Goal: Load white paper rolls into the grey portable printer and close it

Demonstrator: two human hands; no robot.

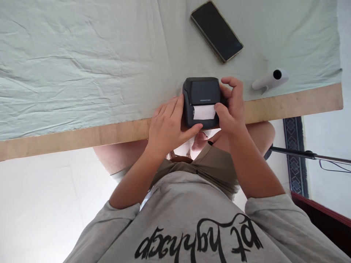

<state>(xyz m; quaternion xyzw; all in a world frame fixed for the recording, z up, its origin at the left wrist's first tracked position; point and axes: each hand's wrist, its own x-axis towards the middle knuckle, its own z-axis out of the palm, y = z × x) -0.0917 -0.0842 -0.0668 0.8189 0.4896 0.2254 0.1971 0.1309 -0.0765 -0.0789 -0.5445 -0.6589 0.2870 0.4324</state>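
Observation:
A small black label printer (204,91) lies at the table's near edge, with a white strip of paper (204,112) across its front slot. Along its left side rest the fingers of my left hand (168,126), its thumb at the front corner, so the hand grips it from that side. My right hand (231,106) grips the opposite side. The right thumb touches the paper's upper right corner, while the bent fingers lie by the printer's right side, partly hidden.
A dark phone (217,31) lies beyond the printer. To the right is a white handheld device with a round dark opening (270,80). A pale green cloth (82,65) covers the table, whose wooden edge (120,134) shows. A black pole (307,154) stands at lower right.

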